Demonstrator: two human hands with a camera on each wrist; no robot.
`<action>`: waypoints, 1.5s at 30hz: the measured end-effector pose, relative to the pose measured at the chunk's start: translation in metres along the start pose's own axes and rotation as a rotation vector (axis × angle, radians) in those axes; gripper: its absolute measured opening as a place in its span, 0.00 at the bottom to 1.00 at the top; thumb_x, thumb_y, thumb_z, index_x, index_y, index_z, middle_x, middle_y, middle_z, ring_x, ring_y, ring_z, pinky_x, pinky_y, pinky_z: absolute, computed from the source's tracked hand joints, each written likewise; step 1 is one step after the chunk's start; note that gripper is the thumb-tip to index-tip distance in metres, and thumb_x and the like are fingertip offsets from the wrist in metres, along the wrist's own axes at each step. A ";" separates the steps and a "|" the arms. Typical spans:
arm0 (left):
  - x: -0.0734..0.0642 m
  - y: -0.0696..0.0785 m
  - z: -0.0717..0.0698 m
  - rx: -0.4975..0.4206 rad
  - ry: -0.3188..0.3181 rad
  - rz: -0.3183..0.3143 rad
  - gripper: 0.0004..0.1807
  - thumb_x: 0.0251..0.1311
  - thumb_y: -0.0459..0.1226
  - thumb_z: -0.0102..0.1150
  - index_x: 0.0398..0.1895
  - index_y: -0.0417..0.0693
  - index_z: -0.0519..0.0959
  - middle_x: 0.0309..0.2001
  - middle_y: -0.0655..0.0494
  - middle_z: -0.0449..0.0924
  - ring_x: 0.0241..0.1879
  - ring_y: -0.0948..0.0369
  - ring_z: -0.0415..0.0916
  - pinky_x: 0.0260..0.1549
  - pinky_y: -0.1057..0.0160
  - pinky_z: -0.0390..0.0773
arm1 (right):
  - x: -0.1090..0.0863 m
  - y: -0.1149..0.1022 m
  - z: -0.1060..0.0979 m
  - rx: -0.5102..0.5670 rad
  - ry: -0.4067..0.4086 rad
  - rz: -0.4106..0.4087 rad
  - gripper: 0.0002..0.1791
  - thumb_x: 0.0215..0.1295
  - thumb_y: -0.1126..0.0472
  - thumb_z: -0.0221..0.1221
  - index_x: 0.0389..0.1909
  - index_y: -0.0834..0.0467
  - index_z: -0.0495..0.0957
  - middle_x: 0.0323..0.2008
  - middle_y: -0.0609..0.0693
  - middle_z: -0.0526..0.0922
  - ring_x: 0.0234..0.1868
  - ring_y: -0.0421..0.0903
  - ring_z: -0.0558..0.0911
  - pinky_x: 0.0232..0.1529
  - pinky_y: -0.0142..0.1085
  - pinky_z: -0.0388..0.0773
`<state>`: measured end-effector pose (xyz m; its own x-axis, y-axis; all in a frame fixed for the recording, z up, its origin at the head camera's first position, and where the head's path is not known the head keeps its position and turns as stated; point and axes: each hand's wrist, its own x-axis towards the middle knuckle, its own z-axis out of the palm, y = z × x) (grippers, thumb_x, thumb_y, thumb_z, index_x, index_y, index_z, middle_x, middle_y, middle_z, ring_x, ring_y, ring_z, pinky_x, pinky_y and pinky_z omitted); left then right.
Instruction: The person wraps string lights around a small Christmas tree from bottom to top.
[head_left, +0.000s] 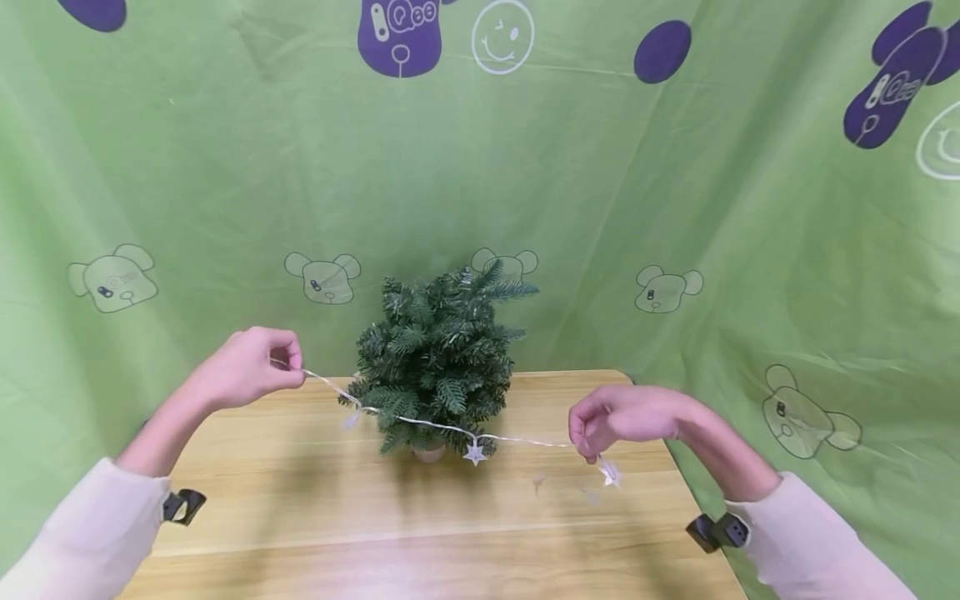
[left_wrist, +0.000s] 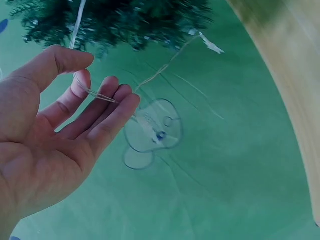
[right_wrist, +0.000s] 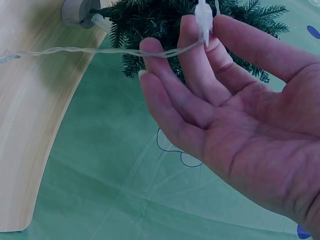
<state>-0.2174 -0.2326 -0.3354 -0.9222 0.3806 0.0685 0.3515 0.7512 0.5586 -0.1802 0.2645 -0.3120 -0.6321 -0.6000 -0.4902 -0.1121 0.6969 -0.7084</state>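
Observation:
A string of star lights [head_left: 525, 441] stretches between the two hands, sagging a little in front of a small green Christmas tree [head_left: 435, 350]. The left hand [head_left: 251, 368] pinches the thin clear wire between thumb and index finger, left of the tree; its other fingers are loosely bent, with wire crossing them in the left wrist view. On the right, the other hand [head_left: 630, 414] pinches the string beside a white star [right_wrist: 203, 21], with wire trailing over its fingers. Another star [head_left: 475, 452] dangles before the lower branches.
The tree stands on a round wooden base [right_wrist: 77, 11] toward the back of a light wood table [head_left: 360, 533]. Green cloth [head_left: 225, 167] printed with bear figures hangs behind and at the sides. More faint stars [head_left: 591, 496] hang below the right hand.

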 end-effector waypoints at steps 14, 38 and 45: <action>0.008 0.010 -0.018 -0.095 -0.223 0.156 0.06 0.55 0.36 0.67 0.30 0.50 0.78 0.37 0.58 0.84 0.49 0.54 0.84 0.56 0.46 0.82 | -0.012 -0.015 0.021 0.063 -0.176 0.033 0.08 0.53 0.69 0.58 0.35 0.64 0.81 0.29 0.47 0.84 0.35 0.43 0.84 0.51 0.44 0.80; 0.000 0.003 -0.029 -0.236 -0.390 0.279 0.05 0.57 0.36 0.68 0.31 0.50 0.79 0.35 0.58 0.82 0.59 0.46 0.81 0.63 0.43 0.76 | -0.032 -0.026 0.011 0.068 -0.155 0.047 0.07 0.52 0.69 0.59 0.33 0.67 0.80 0.27 0.46 0.82 0.31 0.40 0.82 0.47 0.43 0.81; 0.004 0.019 -0.036 -0.231 -0.360 0.292 0.05 0.61 0.39 0.67 0.33 0.51 0.79 0.35 0.58 0.82 0.47 0.59 0.84 0.55 0.59 0.83 | -0.058 -0.033 -0.011 0.052 -0.103 0.000 0.06 0.61 0.65 0.59 0.35 0.64 0.79 0.28 0.46 0.82 0.32 0.41 0.80 0.46 0.45 0.79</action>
<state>-0.2201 -0.2360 -0.2950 -0.6629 0.7485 -0.0172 0.5036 0.4627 0.7296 -0.1486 0.2803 -0.2548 -0.5498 -0.6388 -0.5382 -0.0704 0.6774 -0.7322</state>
